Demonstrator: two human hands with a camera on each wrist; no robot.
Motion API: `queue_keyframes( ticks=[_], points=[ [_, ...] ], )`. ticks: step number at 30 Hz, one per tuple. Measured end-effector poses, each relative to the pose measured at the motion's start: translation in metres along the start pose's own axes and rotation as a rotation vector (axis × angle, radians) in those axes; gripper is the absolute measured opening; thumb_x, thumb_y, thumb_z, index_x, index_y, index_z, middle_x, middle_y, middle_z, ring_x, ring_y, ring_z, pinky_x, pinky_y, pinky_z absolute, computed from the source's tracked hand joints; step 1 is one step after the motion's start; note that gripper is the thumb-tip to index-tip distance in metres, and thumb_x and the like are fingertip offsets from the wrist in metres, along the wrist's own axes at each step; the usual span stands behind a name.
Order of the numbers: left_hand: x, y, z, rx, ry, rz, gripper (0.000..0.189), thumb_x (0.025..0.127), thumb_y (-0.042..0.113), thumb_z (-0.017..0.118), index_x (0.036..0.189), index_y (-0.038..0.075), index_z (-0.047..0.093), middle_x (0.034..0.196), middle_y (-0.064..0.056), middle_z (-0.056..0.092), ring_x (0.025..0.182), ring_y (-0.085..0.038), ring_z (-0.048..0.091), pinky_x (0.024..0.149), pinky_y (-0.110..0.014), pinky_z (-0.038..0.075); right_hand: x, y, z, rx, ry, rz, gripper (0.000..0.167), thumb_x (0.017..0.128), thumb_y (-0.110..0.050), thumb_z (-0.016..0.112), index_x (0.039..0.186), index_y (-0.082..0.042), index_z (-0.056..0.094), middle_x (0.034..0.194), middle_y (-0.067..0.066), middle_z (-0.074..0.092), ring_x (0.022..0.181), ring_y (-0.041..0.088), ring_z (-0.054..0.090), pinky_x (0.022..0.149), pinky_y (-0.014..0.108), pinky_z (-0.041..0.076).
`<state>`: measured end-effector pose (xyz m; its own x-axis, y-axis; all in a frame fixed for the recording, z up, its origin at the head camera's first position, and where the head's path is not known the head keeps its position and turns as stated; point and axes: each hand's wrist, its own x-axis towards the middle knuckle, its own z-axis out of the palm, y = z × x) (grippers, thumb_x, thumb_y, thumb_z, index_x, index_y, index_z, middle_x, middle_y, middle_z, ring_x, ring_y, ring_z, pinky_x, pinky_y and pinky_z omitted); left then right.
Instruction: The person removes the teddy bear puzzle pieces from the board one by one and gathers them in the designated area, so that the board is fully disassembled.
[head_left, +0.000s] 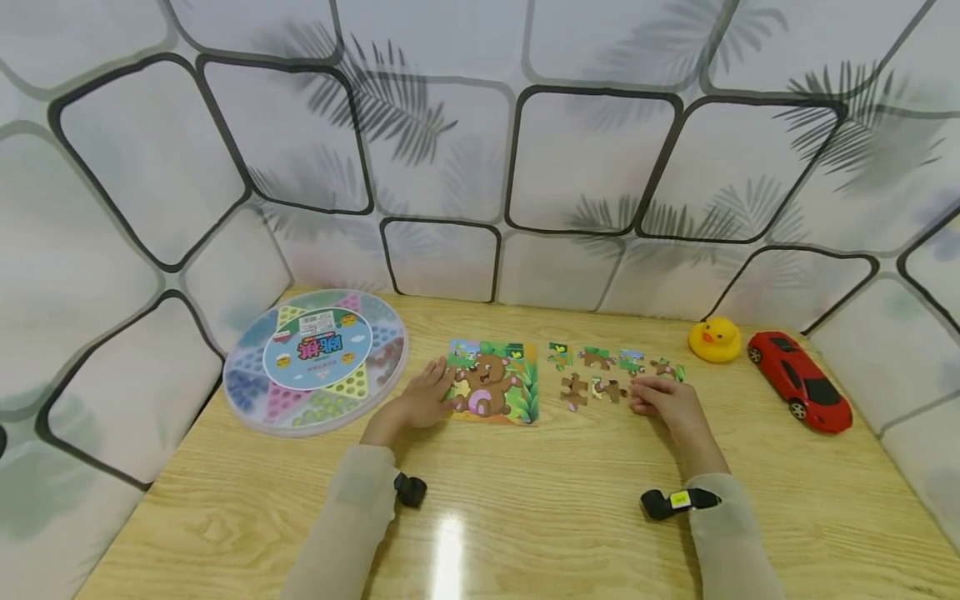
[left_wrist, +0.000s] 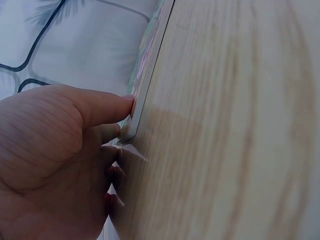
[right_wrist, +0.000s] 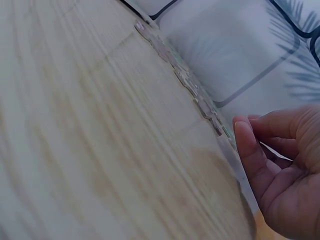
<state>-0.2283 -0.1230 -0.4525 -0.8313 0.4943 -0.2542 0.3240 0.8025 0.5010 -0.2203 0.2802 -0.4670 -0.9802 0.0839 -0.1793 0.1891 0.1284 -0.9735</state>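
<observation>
A square jigsaw board [head_left: 491, 383] with a brown bear picture lies flat on the table. My left hand [head_left: 429, 396] rests at its left side, fingers extended; in the left wrist view the thumb [left_wrist: 112, 107] touches the board's edge. To the right of the board lie several loose jigsaw pieces, among them a brown one [head_left: 574, 392] and a blue-green one [head_left: 632, 361]. My right hand [head_left: 670, 408] is close by these pieces. Its thumb and index fingertips meet in the right wrist view, and no piece shows between them.
A round Chinese checkers set [head_left: 378, 333] lies at the left on the wooden table [head_left: 525, 500]. At the right sit a yellow rubber duck [head_left: 715, 340] and a red toy car [head_left: 798, 382]. A patterned cloth wall [head_left: 442, 258] closes off the back and sides.
</observation>
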Motion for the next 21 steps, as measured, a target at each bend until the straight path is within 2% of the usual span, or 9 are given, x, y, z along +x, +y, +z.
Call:
queue_keyframes(
  ticks=[7, 16, 21],
  points=[
    [-0.001, 0.001, -0.002, -0.005, 0.001, -0.001, 0.065, 0.102, 0.032, 0.037, 0.148, -0.008, 0.012, 0.154, -0.028, -0.003, 0.142, -0.041, -0.005, 0.112, -0.057, 0.006, -0.002, -0.006, 0.001, -0.019, -0.038, -0.026, 0.044, 0.094, -0.008, 0.057, 0.126, 0.02, 0.046, 0.082, -0.005, 0.067, 0.07, 0.004, 0.065, 0.069, 0.021, 0.054],
    [0.0, 0.001, -0.001, -0.007, -0.004, -0.002, 0.065, 0.102, 0.031, 0.038, 0.148, -0.007, 0.013, 0.154, -0.028, -0.003, 0.142, -0.041, -0.005, 0.112, -0.057, 0.006, -0.005, -0.015, 0.014, -0.091, -0.098, -0.089, 0.04, 0.095, -0.008, 0.056, 0.123, 0.021, 0.049, 0.083, -0.001, 0.068, 0.071, 0.003, 0.064, 0.068, 0.02, 0.054],
    [-0.001, 0.001, -0.002, -0.01, -0.008, -0.01, 0.065, 0.102, 0.032, 0.037, 0.148, -0.006, 0.012, 0.154, -0.027, -0.004, 0.142, -0.04, -0.005, 0.112, -0.056, 0.005, -0.007, -0.018, 0.025, -0.053, -0.125, -0.101, 0.04, 0.094, -0.006, 0.057, 0.122, 0.022, 0.048, 0.086, 0.0, 0.068, 0.072, 0.004, 0.064, 0.068, 0.02, 0.054]
  ],
)
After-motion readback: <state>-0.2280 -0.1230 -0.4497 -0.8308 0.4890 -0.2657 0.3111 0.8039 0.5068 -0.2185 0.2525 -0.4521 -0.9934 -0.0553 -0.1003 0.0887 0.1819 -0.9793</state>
